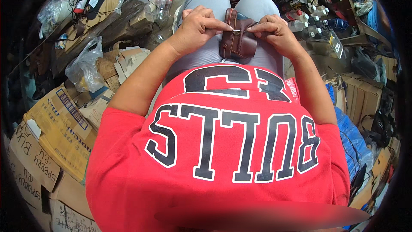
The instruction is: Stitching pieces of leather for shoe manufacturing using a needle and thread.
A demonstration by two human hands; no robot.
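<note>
A brown leather shoe [238, 49], with pale stitching along its edge, rests across my grey-trousered thighs. My left hand [201, 26] comes in from the left, with thumb and forefinger pinched at the shoe's upper. From the other side my right hand [274, 30] pinches close to the same spot, its other fingers curled. Between the two sets of fingertips a short thin piece [237, 31] shows across the leather. It is too small to tell whether it is a needle or a lace end. The shoe's underside is hidden against my lap.
A clear bottle [164, 0] with a red cap stands beyond my left knee. Several plastic bottles [307, 19] lie to the right of my knees. Cardboard boxes [56, 129] fill the left side, near a clear plastic bag [86, 65]. Blue sheeting [349, 141] lies at my right.
</note>
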